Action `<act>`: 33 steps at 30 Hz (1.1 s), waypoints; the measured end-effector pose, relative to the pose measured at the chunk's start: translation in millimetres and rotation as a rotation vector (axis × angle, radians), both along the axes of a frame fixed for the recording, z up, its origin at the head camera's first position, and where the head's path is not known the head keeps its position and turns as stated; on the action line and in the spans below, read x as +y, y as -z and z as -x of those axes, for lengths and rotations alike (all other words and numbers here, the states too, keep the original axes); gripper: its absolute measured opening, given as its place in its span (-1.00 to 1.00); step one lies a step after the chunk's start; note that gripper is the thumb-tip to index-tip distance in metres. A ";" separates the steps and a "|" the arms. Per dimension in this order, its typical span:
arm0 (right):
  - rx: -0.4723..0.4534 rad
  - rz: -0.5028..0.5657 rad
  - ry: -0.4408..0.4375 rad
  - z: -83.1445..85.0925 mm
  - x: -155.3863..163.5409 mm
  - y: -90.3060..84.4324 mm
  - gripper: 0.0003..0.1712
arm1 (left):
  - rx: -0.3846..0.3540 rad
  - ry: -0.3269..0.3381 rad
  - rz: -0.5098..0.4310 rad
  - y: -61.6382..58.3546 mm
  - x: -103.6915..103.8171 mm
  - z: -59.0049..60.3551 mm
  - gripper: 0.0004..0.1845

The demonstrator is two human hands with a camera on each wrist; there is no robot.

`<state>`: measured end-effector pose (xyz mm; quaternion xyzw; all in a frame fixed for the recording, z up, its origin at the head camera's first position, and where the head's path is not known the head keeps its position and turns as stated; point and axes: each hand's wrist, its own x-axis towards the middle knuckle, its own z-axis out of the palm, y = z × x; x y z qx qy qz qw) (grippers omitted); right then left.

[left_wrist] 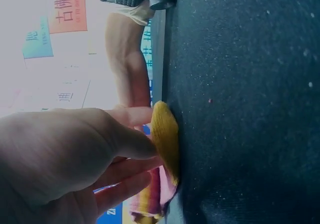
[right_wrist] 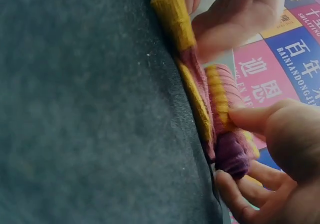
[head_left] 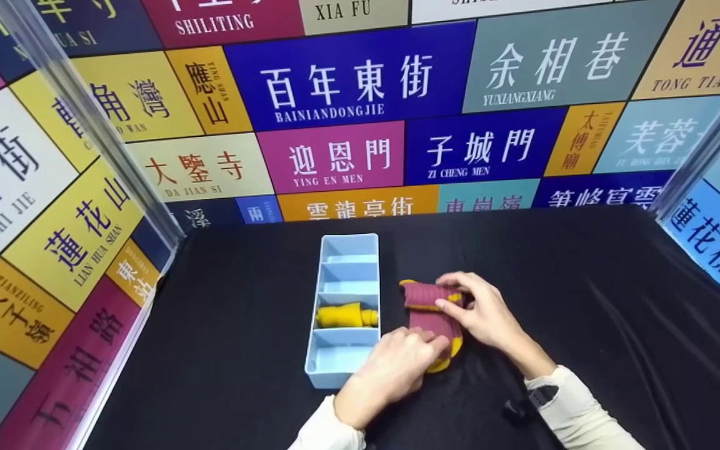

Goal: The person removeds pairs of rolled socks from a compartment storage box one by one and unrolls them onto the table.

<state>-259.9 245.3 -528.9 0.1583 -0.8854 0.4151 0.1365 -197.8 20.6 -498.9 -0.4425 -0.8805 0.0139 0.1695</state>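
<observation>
Fingers (left_wrist: 127, 170) on sock tip (left_wrist: 167, 139), wrist-views only

One bare left hand (head_left: 397, 362), one bare right hand (head_left: 485, 309); one pale-blue rectangular plastic box (head_left: 330, 380) with four compartments (head_left: 350, 279); one rolled yellow fabric bundle (head_left: 342, 315); one maroon-and-yellow knitted bundle (head_left: 429, 320).

My left hand (head_left: 397, 361) is turned back upward, its fingers (left_wrist: 127, 171) bent down to meet the thumb (left_wrist: 140, 146) in a pinch. My left forearm (head_left: 357, 403) slants rightward out of a cream left sleeve (head_left: 329, 431). My right hand (head_left: 484, 309) lies nearer the far and right edges of the tabletop (head_left: 229, 300), just beside the left but apart from it. Its thumb (right_wrist: 252, 121) reaches across opposite bent fingers (right_wrist: 235, 196), gripping. My right forearm (head_left: 530, 355) slants leftward from a matching right sleeve (head_left: 575, 406).
</observation>
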 end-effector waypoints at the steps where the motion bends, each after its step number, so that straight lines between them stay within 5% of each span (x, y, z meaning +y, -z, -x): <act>1: 0.009 -0.006 0.004 0.2 0.1 -0.5 -0.60 | 0.004 -0.008 0.004 0.1 0.4 -0.2 -0.80; 4: 0.021 -0.048 0.007 0.7 0.6 -2.2 -0.71 | 0.014 -0.031 0.023 0.8 0.9 -1.1 -0.81; 12: -0.051 -0.081 -0.092 1.2 1.4 -4.2 -0.47 | 0.040 -0.077 -0.014 6.1 1.8 -3.5 -0.79; 19: 0.028 -0.073 -0.040 8.4 -1.5 -4.4 -0.47 | 0.112 -0.040 -0.060 5.6 -0.2 -4.6 -0.77; 25: 0.017 -0.031 -0.016 15.8 -2.8 -4.8 -0.68 | 0.135 -0.019 -0.062 5.9 -2.0 -3.2 -0.61; 33: -0.015 -0.201 -0.022 30.7 0.8 -11.6 -0.48 | 0.113 -0.012 -0.074 5.4 -2.6 0.5 -0.72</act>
